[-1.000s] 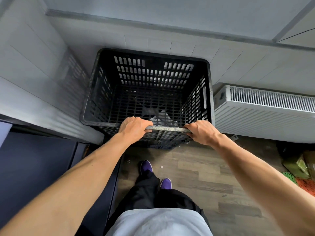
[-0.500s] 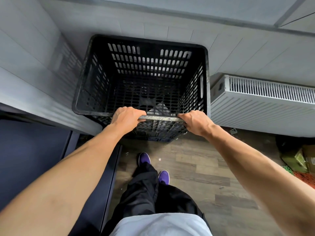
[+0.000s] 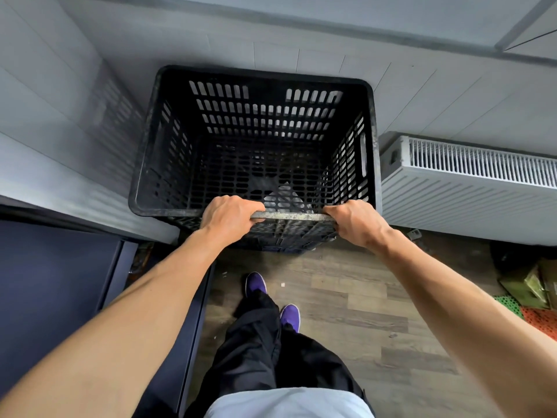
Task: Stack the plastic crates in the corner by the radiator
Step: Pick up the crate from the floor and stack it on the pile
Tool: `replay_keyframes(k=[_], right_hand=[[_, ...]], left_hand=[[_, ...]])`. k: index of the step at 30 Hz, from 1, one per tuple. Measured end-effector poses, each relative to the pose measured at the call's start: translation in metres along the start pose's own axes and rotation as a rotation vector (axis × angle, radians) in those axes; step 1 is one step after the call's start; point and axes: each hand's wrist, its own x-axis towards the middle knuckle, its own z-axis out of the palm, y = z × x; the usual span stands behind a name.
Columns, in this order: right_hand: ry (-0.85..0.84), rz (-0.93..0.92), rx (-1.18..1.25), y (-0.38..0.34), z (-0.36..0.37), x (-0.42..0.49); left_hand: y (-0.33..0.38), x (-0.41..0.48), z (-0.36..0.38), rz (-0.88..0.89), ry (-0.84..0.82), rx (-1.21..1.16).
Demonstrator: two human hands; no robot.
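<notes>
A black slotted plastic crate (image 3: 265,86) stands in the corner between two pale walls, its open top facing me. Through its mesh I see more black lattice below, and a bit of blue at its foot, so it seems to sit on another crate. My left hand (image 3: 227,217) grips the near rim with its fingers curled over the edge. My right hand (image 3: 355,221) grips the same rim further right. The white radiator (image 3: 467,182) hangs right beside the crate.
A dark blue cabinet (image 3: 54,291) stands on my left. Wood-look floor (image 3: 361,312) stretches under my feet in purple shoes (image 3: 256,283). Green boxes (image 3: 533,285) and green and orange mesh mats (image 3: 539,321) lie at the far right.
The crate and both hands sit a little higher and further left in view half a second ago, then shift back right and lower. Both hands keep their grip on the near rim.
</notes>
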Motion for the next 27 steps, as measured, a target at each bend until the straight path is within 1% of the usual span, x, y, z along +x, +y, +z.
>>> replay_keyframes(k=[3,6,20,23,27], right_hand=[[0.004,0.018,0.005,-0.004,0.000,-0.001],[-0.004,0.016,0.023,-0.014,0.005,-0.007],[0.069,-0.007,-0.017,-0.010,0.002,0.002],[0.061,0.002,-0.019,-0.017,0.005,0.004],[0.075,0.020,-0.036,-0.021,0.010,0.005]], left_hand=[[-0.003,-0.001,-0.005,0.029,-0.037,-0.029],[-0.010,-0.008,-0.006,0.040,-0.059,-0.003],[-0.012,0.003,-0.015,0.071,-0.017,0.069],[-0.017,0.003,-0.016,0.033,-0.020,0.054],[-0.013,0.001,-0.013,-0.060,-0.069,0.035]])
